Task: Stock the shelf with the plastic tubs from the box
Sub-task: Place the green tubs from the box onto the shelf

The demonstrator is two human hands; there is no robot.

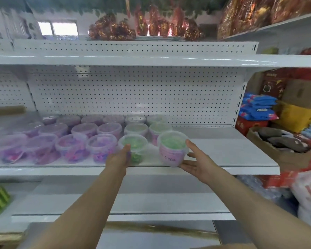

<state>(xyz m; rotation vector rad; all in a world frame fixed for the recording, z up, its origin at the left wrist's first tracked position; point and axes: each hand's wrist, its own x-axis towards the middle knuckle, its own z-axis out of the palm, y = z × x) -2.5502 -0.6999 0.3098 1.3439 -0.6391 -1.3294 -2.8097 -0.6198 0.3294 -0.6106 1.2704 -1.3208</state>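
Rows of purple tubs [68, 141] fill the shelf [232, 150] left of the pink-labelled tub [171, 151], which stands at the shelf's front edge. Just left of that tub, the left hand [120, 157] lies against a green tub [136, 143]; I cannot tell whether its fingers curl. The right hand [196, 161] touches the pink-labelled tub's right side, fingers straight and spread wide.

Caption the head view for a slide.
Left hand on a green-filled tub, open right hand against a second, labelled tub, at the white shelf's front beside rows of purple-filled tubs.
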